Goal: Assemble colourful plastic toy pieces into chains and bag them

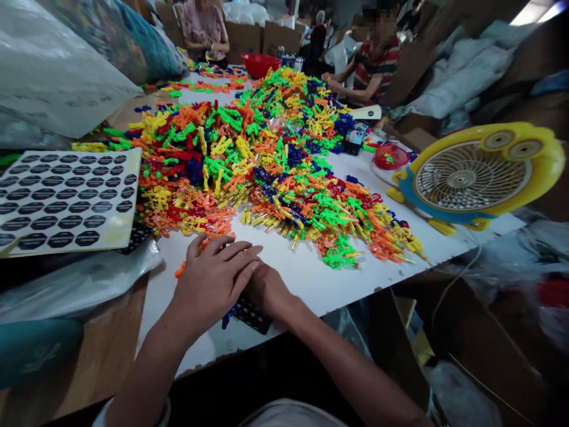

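My left hand (216,281) lies palm down near the table's front edge, fingers pointing right and partly over my right hand (267,287). Its fingers are stretched out, and orange plastic pieces (180,270) show beside and behind it. The fingers of my right hand are hidden under the left, so what they hold cannot be seen. Below the hands, a black perforated tray (253,317) and a dark blue piece (226,318) stick out. Just beyond lies a large pile of orange, green, yellow, red and blue plastic pieces (231,160).
A sheet of black octagonal stickers (66,198) is at the left. A yellow fan (471,175) stands right, near a small red basket (391,157). A red basin (261,65) sits at the back of the white table (284,284). Two people (377,65) work across it.
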Tool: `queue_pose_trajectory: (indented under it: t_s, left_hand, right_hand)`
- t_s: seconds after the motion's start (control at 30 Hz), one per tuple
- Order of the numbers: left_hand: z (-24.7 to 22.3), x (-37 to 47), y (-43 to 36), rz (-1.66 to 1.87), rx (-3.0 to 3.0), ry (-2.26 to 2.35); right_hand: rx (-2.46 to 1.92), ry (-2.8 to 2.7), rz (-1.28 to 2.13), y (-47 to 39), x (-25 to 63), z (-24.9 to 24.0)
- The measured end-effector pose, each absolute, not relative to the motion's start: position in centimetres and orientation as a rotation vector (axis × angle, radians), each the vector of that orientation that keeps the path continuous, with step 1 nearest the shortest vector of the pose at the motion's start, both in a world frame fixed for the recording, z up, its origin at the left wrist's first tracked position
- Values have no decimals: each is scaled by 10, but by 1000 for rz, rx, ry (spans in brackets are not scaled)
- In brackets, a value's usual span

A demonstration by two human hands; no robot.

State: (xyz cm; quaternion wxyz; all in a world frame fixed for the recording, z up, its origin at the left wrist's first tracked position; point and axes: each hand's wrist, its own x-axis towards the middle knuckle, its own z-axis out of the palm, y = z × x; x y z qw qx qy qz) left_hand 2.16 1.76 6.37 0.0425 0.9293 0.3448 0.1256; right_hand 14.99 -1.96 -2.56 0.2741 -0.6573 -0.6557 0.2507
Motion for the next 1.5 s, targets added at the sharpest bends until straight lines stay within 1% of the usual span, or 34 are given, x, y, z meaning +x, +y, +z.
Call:
queue_pose_trajectory:
  t_s: [0.07, 0.2, 0.27, 0.37, 0.53, 0.73, 0.83, 0.9, 0.97, 1.1, 1.17, 1.23, 1.37, 1.5]
  left_hand:
    - [65, 21, 17, 392, 2822, 1054]
    - [65, 21, 17, 424, 2801, 1066]
    - [66, 21, 17, 437, 2796, 1084]
    - [66, 20, 16, 445, 2790, 1098]
    - [65, 18, 15, 448, 2772, 1109]
    - [63, 20, 17, 443, 2790, 1111]
    - [62, 20, 17, 453, 2797, 1106]
    - [62, 20, 16, 458, 2795, 1111]
    - [62, 20, 16, 457, 2792, 1119]
    - [63, 21, 15, 440, 2788, 1127]
    - [64, 21, 15, 437, 2788, 1128]
    - [64, 21, 15, 440, 2791, 1126]
    - [62, 21, 15, 450, 2792, 1118]
    - [61, 20, 15, 456, 2783, 1129]
  right_hand:
    - [-1801, -1745, 562, -15, 175, -16]
    - [-2127, -1529, 73, 12, 231, 1]
    - [-2254, -1534, -30, 26, 247, 3]
    - [-2315, -1608, -11, 30, 252, -1]
    - [-2265, -1649, 48, -8, 237, -13]
    - [-2283, -1899, -9, -24, 224, -5]
    - [-2261, -1836, 115, -22, 220, -3]
    - [-2155, -1685, 293, -27, 215, -6]
    - [-1940, -1509, 603, -36, 205, -11]
    - [-1460, -1088, 1407, -60, 175, -16]
    - [-1357, -959, 1608, -66, 165, -15]
    - [-1326, -917, 1566, -66, 163, -14]
    - [-1349, -892, 1275, -58, 179, -14]
    - [-1397, -894, 1354, -55, 191, -10]
